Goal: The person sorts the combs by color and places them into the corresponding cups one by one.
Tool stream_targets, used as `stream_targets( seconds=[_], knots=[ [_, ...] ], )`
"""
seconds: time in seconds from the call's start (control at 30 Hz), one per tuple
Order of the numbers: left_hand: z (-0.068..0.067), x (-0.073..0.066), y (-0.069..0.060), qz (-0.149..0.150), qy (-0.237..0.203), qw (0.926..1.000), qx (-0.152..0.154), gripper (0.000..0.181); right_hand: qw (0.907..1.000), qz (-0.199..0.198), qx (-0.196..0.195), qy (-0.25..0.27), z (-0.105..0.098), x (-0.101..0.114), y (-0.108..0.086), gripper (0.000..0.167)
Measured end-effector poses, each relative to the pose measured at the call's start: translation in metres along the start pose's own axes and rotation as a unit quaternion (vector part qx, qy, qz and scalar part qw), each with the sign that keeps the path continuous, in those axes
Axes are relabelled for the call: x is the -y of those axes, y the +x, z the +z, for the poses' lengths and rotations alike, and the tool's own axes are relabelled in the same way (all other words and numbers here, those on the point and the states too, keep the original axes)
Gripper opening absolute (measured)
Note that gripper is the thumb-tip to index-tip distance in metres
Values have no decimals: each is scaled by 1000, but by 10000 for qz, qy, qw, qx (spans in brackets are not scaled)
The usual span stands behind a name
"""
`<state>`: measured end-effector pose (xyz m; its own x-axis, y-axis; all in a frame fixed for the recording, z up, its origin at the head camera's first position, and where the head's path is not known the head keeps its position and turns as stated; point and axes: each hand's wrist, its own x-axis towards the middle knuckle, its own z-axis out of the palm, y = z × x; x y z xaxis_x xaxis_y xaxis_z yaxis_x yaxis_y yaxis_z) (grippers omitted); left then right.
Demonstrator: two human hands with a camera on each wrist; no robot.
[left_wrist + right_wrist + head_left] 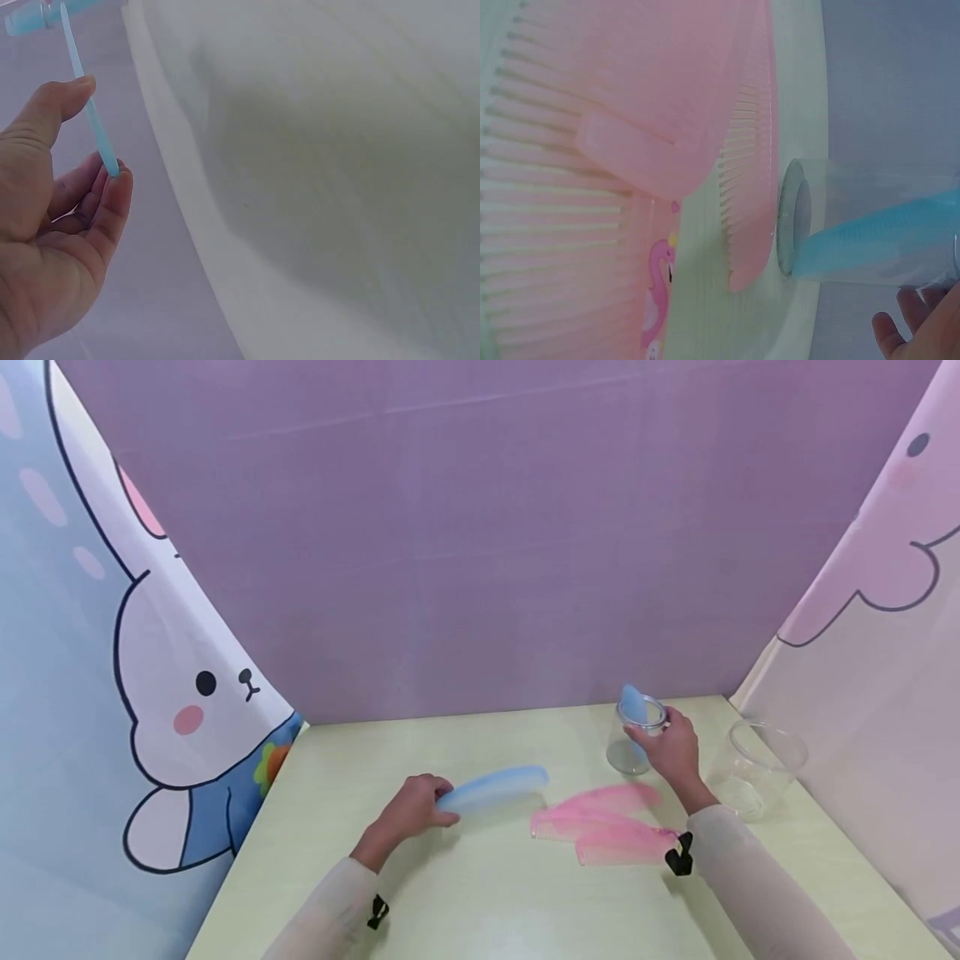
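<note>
My left hand (411,810) pinches one end of a blue comb (497,783), which is held above the table with its far end pointing right. In the left wrist view the comb (84,97) appears edge-on between thumb and fingers. At the back right, my right hand (672,750) grips the upper part of a clear jar (624,755) standing on the table. A second blue comb (633,700) leans inside this jar, its end sticking out above the rim. The right wrist view shows that comb (877,232) through the jar wall; only some fingertips (887,334) appear there.
Several pink combs (626,845) lie overlapping in front of the jar, one bearing a flamingo print (656,292). A wider clear container (757,777) stands to the right, beside my right forearm. Behind the table (480,893) rises a purple backdrop (480,543).
</note>
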<state>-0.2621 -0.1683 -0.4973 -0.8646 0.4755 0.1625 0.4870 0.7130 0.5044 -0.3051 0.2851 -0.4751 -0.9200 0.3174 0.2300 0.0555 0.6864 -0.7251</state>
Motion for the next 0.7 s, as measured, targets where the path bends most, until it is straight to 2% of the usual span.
stream_targets(
  seconds=[0.3,0.7],
  knots=[
    [0,-16,20,-88,-144,9998,-47,39,10000,28,15,11,0,-1,1,81],
    [-3,-42,48,-123,39,9997,-226,39,10000,-23,6,-1,1,-4,2,82]
  ],
)
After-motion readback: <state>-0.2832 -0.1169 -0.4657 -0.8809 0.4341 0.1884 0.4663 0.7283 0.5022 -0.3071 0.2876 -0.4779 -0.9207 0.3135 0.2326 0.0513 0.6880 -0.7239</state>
